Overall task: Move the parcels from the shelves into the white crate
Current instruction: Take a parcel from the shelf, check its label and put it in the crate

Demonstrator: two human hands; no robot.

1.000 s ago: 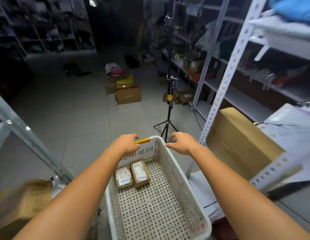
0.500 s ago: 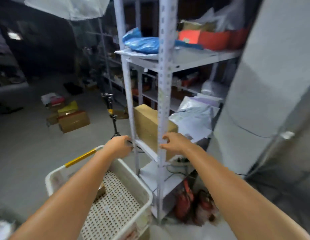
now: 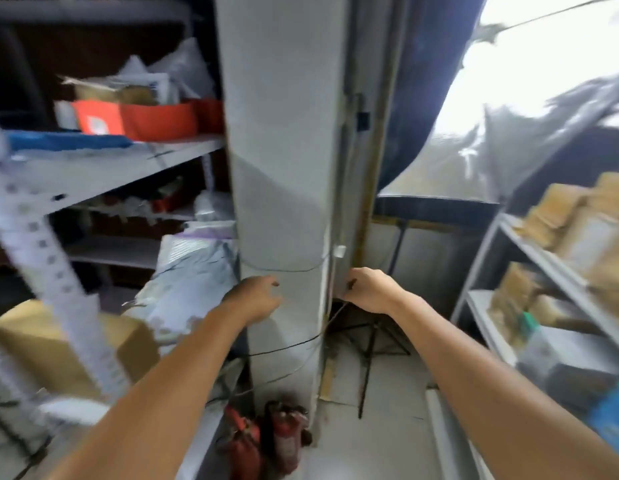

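The white crate is out of view. My left hand [image 3: 254, 299] and my right hand [image 3: 367, 289] are stretched out in front of a grey pillar [image 3: 284, 168], fingers loosely curled, with nothing in them. On the left shelves [image 3: 104, 168] lie grey plastic mailers [image 3: 194, 271], a brown cardboard box [image 3: 59, 348] and red parcels [image 3: 155, 121]. The right-hand shelves [image 3: 543, 258] carry several brown cardboard parcels [image 3: 560, 209]. The picture is blurred by motion.
Two red fire extinguishers [image 3: 266, 438] stand on the floor at the foot of the pillar. A black tripod [image 3: 370, 341] stands in the gap to the pillar's right. Thin cables run across the pillar. A bright plastic sheet [image 3: 509, 133] hangs at the upper right.
The view has swung right, from the aisle and crate to the pillar between two shelf units. Both hands have let go of the crate's rim, and the crate has left the view.
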